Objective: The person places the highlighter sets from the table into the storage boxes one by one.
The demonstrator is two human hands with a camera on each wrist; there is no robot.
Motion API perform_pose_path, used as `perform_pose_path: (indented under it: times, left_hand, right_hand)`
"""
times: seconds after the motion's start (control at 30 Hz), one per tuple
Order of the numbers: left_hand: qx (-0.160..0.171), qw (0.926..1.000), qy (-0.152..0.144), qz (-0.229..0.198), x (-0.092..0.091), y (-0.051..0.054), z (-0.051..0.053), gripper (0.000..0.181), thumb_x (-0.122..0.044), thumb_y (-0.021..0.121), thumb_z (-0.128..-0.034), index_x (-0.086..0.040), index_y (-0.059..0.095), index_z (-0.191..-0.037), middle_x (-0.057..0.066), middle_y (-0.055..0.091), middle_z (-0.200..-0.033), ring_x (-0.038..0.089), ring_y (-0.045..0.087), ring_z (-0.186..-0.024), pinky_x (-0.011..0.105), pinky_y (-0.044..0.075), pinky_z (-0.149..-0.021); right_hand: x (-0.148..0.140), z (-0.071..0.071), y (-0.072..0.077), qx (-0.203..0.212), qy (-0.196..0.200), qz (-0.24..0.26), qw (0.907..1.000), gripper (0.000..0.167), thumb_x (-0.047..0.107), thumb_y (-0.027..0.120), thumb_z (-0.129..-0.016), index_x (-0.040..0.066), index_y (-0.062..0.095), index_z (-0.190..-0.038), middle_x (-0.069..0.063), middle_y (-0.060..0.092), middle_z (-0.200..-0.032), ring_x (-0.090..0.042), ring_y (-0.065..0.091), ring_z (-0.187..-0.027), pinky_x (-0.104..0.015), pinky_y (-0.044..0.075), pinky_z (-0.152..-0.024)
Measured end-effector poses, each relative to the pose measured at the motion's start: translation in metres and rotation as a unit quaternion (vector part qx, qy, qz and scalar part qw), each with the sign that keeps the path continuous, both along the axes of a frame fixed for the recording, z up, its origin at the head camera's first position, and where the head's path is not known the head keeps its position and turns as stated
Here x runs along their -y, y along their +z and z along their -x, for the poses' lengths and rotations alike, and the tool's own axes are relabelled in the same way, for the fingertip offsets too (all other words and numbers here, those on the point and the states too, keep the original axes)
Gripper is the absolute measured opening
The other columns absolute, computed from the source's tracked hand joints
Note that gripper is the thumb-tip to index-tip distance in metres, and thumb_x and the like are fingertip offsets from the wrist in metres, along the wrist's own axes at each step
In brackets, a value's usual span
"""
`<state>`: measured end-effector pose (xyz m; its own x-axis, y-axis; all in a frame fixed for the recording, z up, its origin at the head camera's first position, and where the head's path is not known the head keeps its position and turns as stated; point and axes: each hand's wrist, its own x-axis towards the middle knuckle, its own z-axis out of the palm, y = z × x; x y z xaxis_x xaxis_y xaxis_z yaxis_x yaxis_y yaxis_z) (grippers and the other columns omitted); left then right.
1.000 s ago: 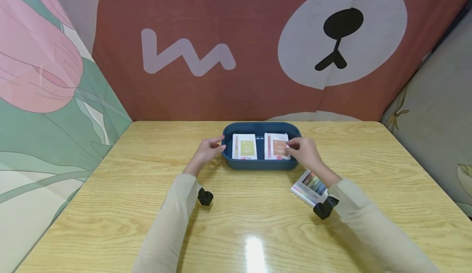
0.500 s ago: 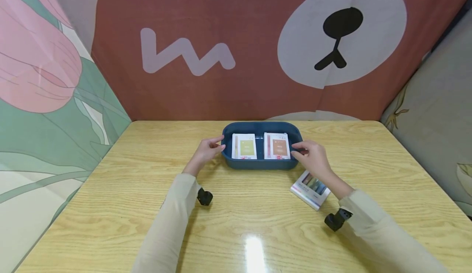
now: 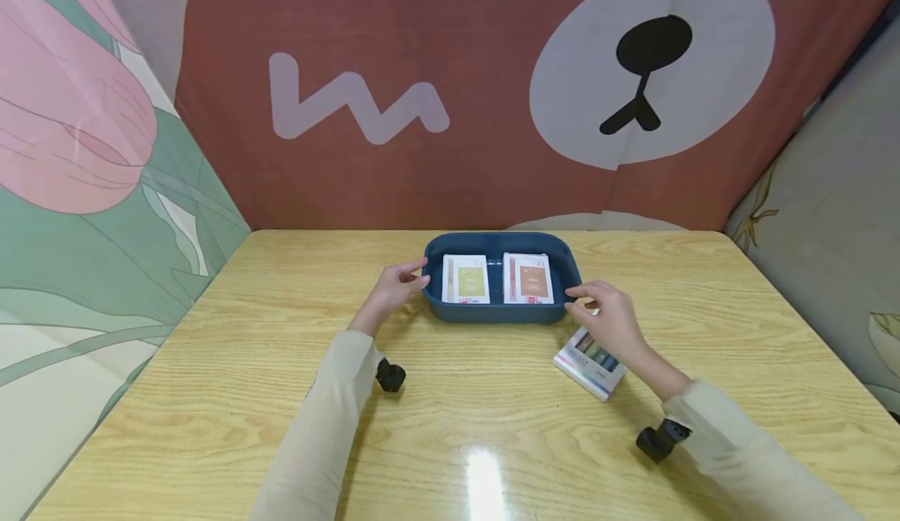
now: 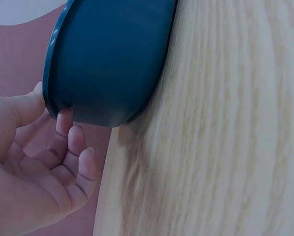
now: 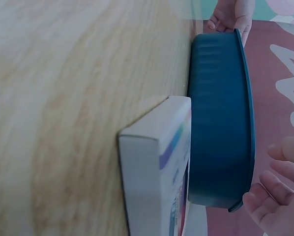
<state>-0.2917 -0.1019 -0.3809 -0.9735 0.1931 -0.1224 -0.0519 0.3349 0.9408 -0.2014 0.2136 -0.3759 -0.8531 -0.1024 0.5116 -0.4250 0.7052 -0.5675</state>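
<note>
A dark blue plastic storage bin [image 3: 499, 315] stands near the back of the table. Inside it, side by side, lie two white boxes: one with a green panel [image 3: 471, 280] and one with an orange panel [image 3: 532, 280]. My left hand [image 3: 395, 287] pinches the bin's left rim between thumb and fingers, as the left wrist view [image 4: 44, 162] also shows. Beside the right end of the bin, my right hand [image 3: 608, 318] is loosely bent with nothing in its grasp. Partly under that hand, a white box with a dark picture panel [image 3: 591, 369] lies on the tabletop.
The wooden table [image 3: 422, 443] reaches back to a wall hanging [image 3: 351, 185] with a bear face. Floral panels rise at the left [image 3: 84, 271] and right sides. A small black camera sits on each wrist.
My right hand has come off the orange-panel box and moved right and toward me, past the bin's right rim. The left hand and the bin have stayed put.
</note>
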Motion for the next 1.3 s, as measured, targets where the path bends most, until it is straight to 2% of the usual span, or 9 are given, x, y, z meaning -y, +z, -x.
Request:
perform_pose_path:
  times: [0.13,0.6,0.77,1.1,1.3]
  left_hand:
    - [-0.001,1.0,0.001,0.001,0.0,0.0,0.0,0.044,-0.015,0.055,-0.0897,-0.014,0.045,-0.133,0.009,0.053,-0.09,0.029,0.047,-0.09,0.041,0.042,-0.076]
    - [0.002,0.9999,0.002,0.012,0.0,0.0,-0.001,0.044,-0.016,0.055,-0.0899,-0.013,0.045,-0.133,0.013,0.055,-0.098,0.026,0.048,-0.089,0.041,0.042,-0.077]
    - [0.006,0.9999,0.004,0.009,0.001,-0.001,0.0,0.044,-0.016,0.055,-0.0901,-0.015,0.045,-0.133,0.012,0.054,-0.095,0.025,0.046,-0.085,0.039,0.042,-0.074]
    - [0.007,0.9999,0.005,0.005,0.001,-0.001,0.001,0.043,-0.017,0.054,-0.0901,-0.016,0.046,-0.133,0.011,0.053,-0.096,0.025,0.047,-0.086,0.04,0.042,-0.077]
    - [0.009,0.9999,0.003,0.006,0.001,0.0,0.0,0.044,-0.017,0.054,-0.0903,-0.017,0.045,-0.133,0.011,0.052,-0.094,0.025,0.045,-0.083,0.037,0.041,-0.072]
  right_hand:
    - [-0.002,-0.003,-0.003,-0.014,-0.002,-0.002,0.9999,0.016,-0.004,0.067,-0.074,-0.008,0.066,-0.09,-0.019,0.062,-0.088,-0.032,0.058,-0.078,-0.042,0.049,-0.064]
    - [-0.01,-0.017,-0.009,0.05,-0.004,-0.042,0.9979,0.02,-0.003,0.067,-0.073,-0.009,0.065,-0.092,-0.022,0.06,-0.093,-0.03,0.056,-0.077,-0.036,0.046,-0.062]
    - [-0.015,-0.02,-0.011,0.072,-0.005,-0.063,0.9954,0.023,0.001,0.069,-0.074,-0.009,0.065,-0.093,-0.022,0.06,-0.094,-0.031,0.055,-0.082,-0.038,0.044,-0.064]
    - [-0.026,-0.025,-0.014,0.075,-0.018,-0.096,0.9924,0.017,0.002,0.07,-0.072,-0.008,0.066,-0.086,-0.018,0.061,-0.084,-0.036,0.055,-0.086,-0.048,0.042,-0.074]
    - [-0.034,-0.025,-0.015,0.08,-0.014,-0.11,0.9906,0.018,0.001,0.07,-0.071,-0.008,0.065,-0.086,-0.023,0.061,-0.09,-0.04,0.054,-0.089,-0.051,0.04,-0.078]
